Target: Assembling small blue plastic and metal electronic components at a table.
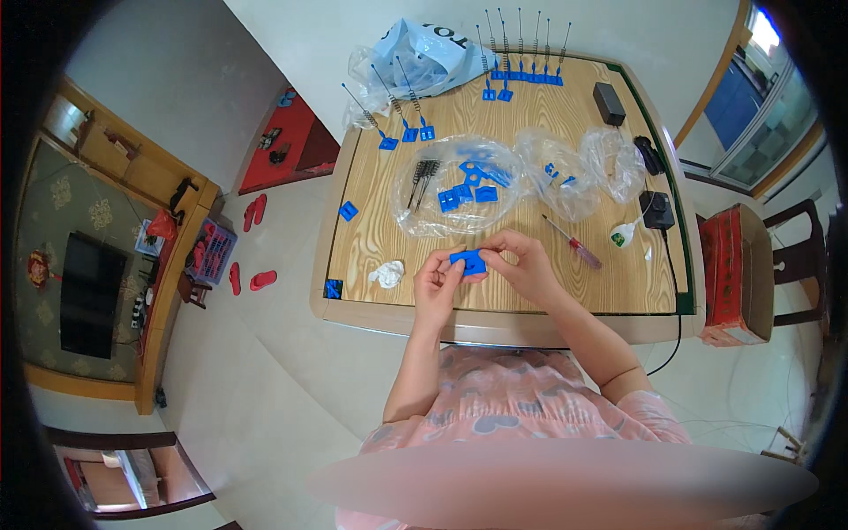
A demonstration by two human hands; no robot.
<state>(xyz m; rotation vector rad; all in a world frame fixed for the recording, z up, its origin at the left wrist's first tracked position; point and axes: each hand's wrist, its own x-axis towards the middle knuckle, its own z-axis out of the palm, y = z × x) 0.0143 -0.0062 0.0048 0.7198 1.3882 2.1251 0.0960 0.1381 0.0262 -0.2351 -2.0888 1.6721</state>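
Presently working a blue piece point(468, 261) two-handed above the table's near side point(358, 256).
Tissue point(386, 275) is lying leftmost; left hand point(435, 281) is pinching the piece's left end, right hand point(523, 265) pinching its right; screwdriver point(576, 246) is lying beyond, unheld. Step seems to be aligning or pressing; next move is probably calling for steady, matched pinches.

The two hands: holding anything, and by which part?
A blue piece, gripped at its left end by the left hand and right end by the right hand.
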